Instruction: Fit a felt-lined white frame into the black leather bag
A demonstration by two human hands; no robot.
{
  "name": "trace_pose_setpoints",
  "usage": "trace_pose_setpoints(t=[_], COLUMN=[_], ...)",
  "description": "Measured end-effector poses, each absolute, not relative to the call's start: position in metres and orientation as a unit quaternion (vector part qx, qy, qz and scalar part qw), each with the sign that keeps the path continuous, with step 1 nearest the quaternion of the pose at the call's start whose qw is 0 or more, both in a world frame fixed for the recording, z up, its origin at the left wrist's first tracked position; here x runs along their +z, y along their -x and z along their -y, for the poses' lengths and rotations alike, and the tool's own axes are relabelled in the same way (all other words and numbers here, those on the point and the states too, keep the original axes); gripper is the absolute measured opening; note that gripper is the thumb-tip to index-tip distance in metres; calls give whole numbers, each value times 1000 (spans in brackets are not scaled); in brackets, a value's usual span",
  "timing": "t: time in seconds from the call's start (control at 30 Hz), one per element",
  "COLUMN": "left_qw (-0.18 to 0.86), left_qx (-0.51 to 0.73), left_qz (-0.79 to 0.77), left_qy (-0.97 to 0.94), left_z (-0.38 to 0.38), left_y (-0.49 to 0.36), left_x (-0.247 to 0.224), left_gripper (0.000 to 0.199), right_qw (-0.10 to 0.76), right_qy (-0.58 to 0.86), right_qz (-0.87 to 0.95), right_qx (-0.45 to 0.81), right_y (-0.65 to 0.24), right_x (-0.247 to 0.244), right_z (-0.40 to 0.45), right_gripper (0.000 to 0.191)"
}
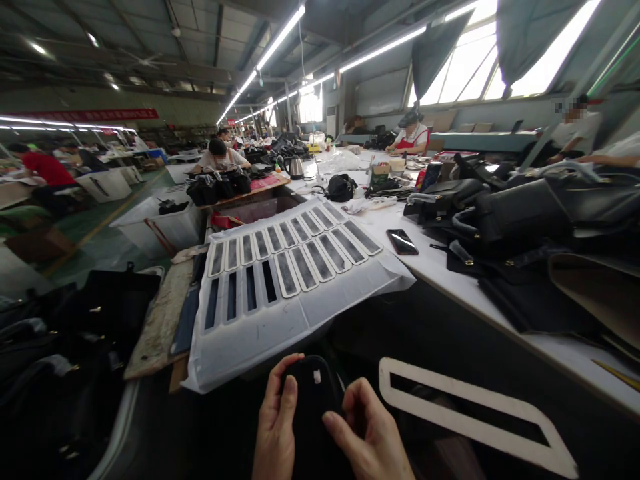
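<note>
In the head view, a black rounded-end piece (pixel 314 410) is near centre, its left edge between the left hand's (pixel 277 417) thumb and fingers, its right edge pinched by the right hand (pixel 367 430); right, a pale oblong frame (pixel 465 423); farther, a white sheet (pixel 280 327).

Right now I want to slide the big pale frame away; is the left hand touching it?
Apart: in the head view the left hand holds the black piece, well clear of the pale frame, with the right hand between.
</note>
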State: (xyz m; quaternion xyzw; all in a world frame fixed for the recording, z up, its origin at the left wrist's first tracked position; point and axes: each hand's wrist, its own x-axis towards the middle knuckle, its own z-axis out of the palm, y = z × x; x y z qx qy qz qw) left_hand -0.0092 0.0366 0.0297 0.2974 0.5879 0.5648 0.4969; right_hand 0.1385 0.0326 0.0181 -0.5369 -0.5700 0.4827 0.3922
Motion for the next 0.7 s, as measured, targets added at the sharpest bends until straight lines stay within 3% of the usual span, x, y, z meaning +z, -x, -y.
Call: trace_pose_setpoints(t=[0.03,0.2,0.37,0.7], left_qw=[500,523,525,501], left_qx=[563,584,612,573], left_qz=[-589,-557,-507,-518], left_qy=[-294,-275,-305,-390], left_z=[-36,-32,-27,-23], left_y=[9,5,1,5], left_x=[30,33,34,37], left_gripper=[54,57,64,59], right_qw=[406,432,473,421], right_qy=[529,487,483,452], right_qz=[568,624,659,724], right_qx=[483,432,331,306], right_y=[-139,-138,-140,-150], right_x=[18,19,10,-6], right_z=[-33,-34,-33,-38], right_gripper=[14,51,50,54])
